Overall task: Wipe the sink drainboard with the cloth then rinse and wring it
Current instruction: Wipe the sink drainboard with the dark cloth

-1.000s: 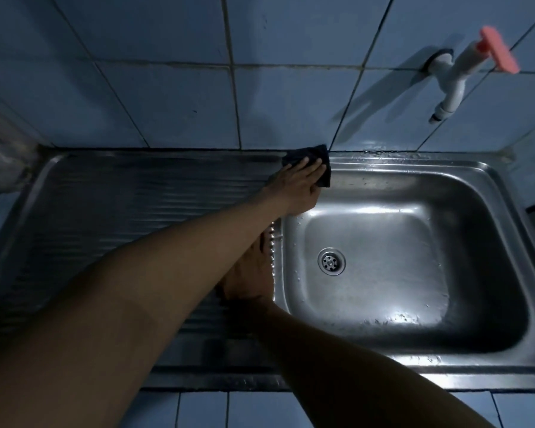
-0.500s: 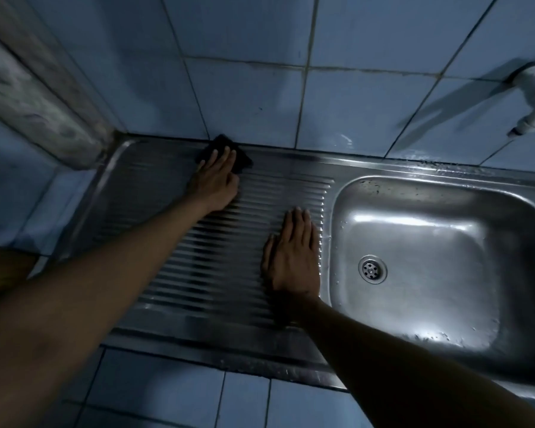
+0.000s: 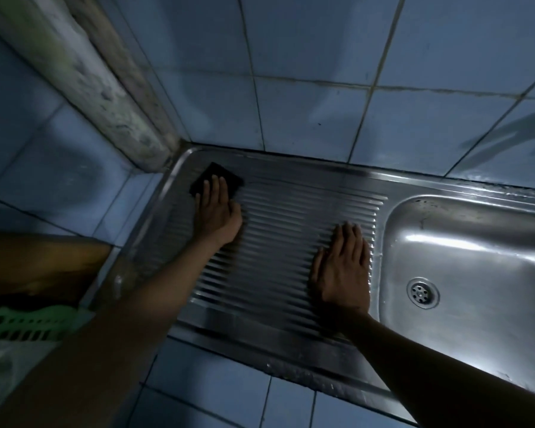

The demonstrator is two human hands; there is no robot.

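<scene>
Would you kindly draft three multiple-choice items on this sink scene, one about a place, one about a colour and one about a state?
1. Where is the cloth?
A. In the basin
B. At the far left corner of the drainboard
C. On the wall tiles

2. What colour is the cloth?
A. Black
B. White
C. Yellow

3. How is the right hand placed?
A. Wringing the cloth
B. Raised to the wall
C. Flat on the drainboard beside the basin

Key: 1 B, since the left hand presses the cloth near the drainboard's far left corner. 2 A, since the cloth looks black against the steel. 3 C, since its fingers lie straight on the ridges, holding nothing.
</scene>
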